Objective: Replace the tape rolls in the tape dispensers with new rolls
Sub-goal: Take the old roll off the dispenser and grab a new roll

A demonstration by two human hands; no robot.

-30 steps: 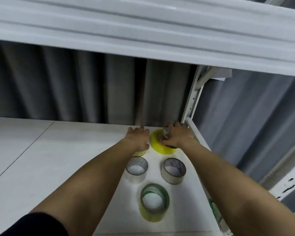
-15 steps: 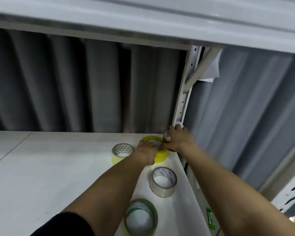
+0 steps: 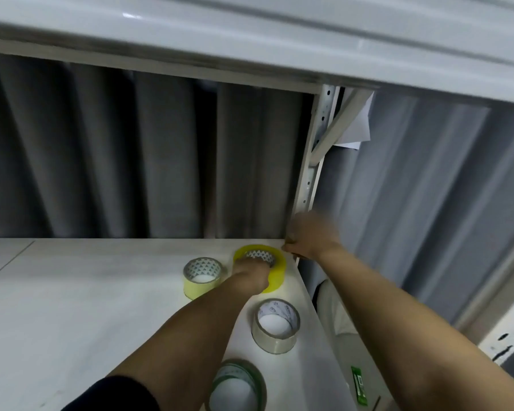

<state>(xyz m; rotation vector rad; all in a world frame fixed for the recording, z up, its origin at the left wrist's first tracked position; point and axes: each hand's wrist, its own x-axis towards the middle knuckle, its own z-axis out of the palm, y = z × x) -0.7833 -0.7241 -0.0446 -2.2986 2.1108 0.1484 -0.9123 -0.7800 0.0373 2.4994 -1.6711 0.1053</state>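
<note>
A yellow tape dispenser (image 3: pixel 276 274) lies flat at the back right of the white shelf (image 3: pixel 101 292), with a tape roll (image 3: pixel 260 256) that has a patterned core in it. My left hand (image 3: pixel 250 272) grips that roll from the near side. My right hand (image 3: pixel 309 237), blurred, is at the shelf's back right corner by the upright post, fingers pinched together; I cannot see anything between them. New rolls stand nearby: a yellow roll (image 3: pixel 202 277) to the left of the dispenser, a clear roll (image 3: pixel 275 324) in front of it, and a green-cored roll (image 3: pixel 238 387) nearest me.
A perforated white post (image 3: pixel 312 173) with a diagonal brace rises at the shelf's right end. An upper shelf (image 3: pixel 250 40) hangs low overhead. A grey curtain (image 3: pixel 131 158) closes the back and right side. A small green label (image 3: pixel 358 384) sits on the shelf's right edge.
My right hand has pulled away from the roll to the right, toward the post. My left hand has stayed on the roll in the dispenser. The view has shifted slightly.
</note>
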